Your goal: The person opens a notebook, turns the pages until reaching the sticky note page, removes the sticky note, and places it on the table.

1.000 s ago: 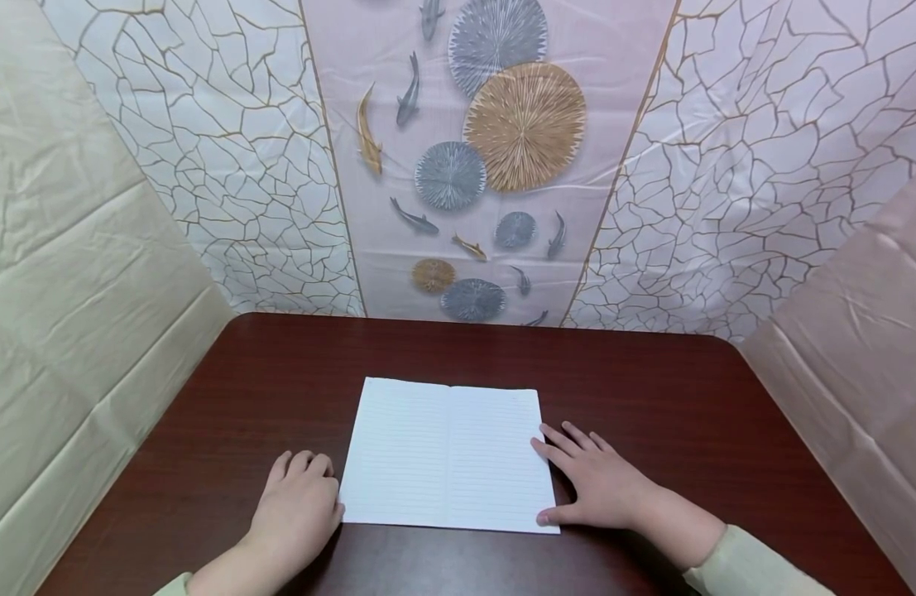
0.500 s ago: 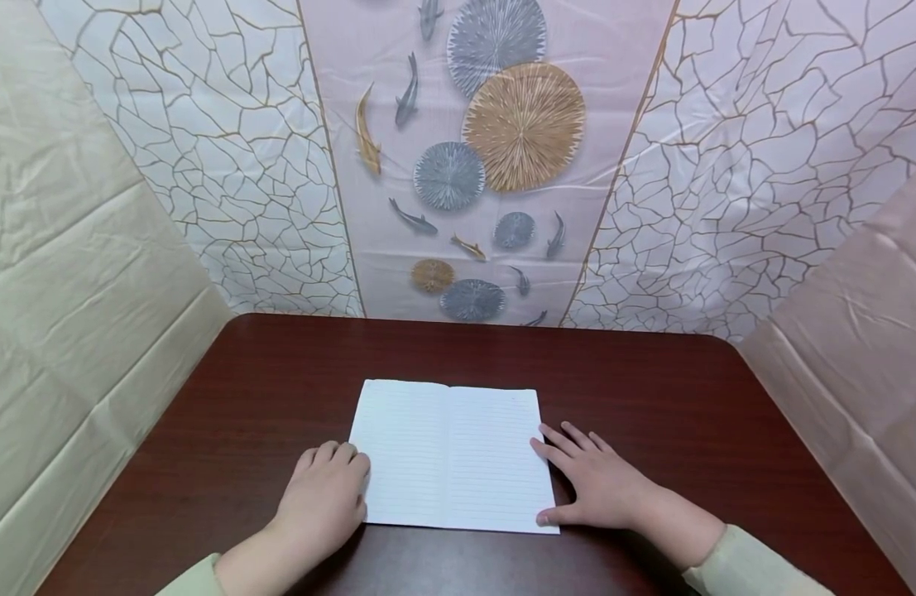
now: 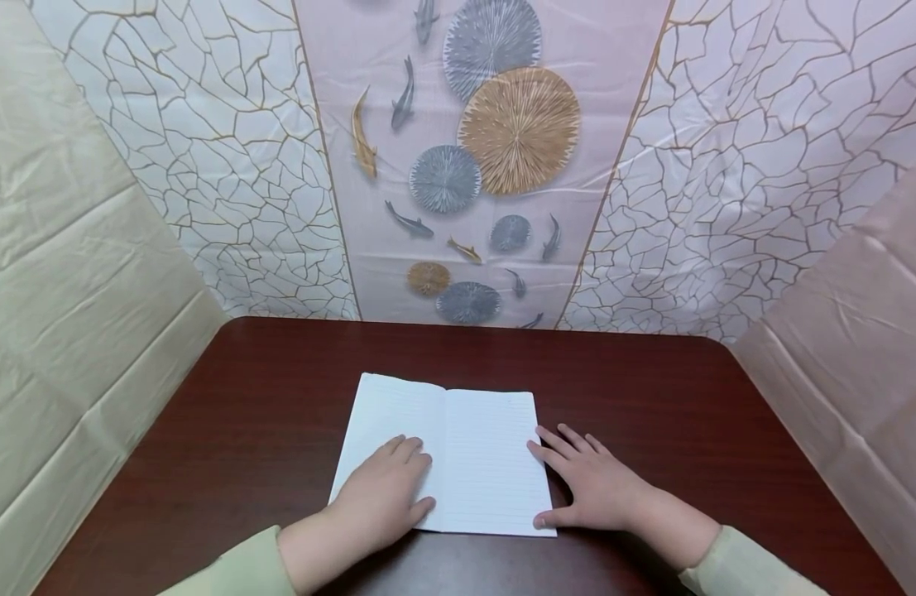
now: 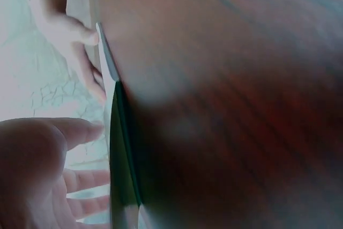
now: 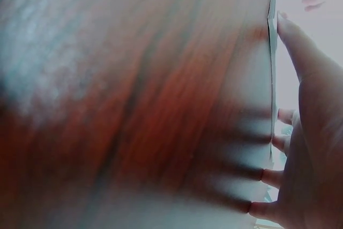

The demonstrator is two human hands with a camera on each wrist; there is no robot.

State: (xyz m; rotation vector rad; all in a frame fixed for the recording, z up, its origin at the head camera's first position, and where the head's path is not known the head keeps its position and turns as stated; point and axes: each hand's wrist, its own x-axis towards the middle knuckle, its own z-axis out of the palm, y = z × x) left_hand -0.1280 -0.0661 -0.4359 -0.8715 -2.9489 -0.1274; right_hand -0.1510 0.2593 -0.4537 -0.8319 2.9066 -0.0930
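Note:
An open notebook [image 3: 491, 463] with white lined pages lies on the dark red-brown table [image 3: 279, 397]. My left hand [image 3: 383, 497] lies over the lower part of its left page, fingers extended and thumb pointing toward the fold. In the left wrist view, that hand's thumb and fingers [image 4: 86, 181] are at the page surface, and the left side of the notebook rises off the table with a dark gap under it. My right hand [image 3: 595, 484] rests spread at the right edge, its fingertips and thumb on the right page and the margin beside it.
Patterned cloth [image 3: 517, 132] with fish and round motifs hangs behind the table's far edge. Plain beige cloth walls stand at the left [image 3: 70, 331] and right [image 3: 860, 348].
My left hand has moved right from the notebook's left edge onto the left page, its fingers straightening. The left page's outer edge has lifted and shifted slightly. The right hand stays put.

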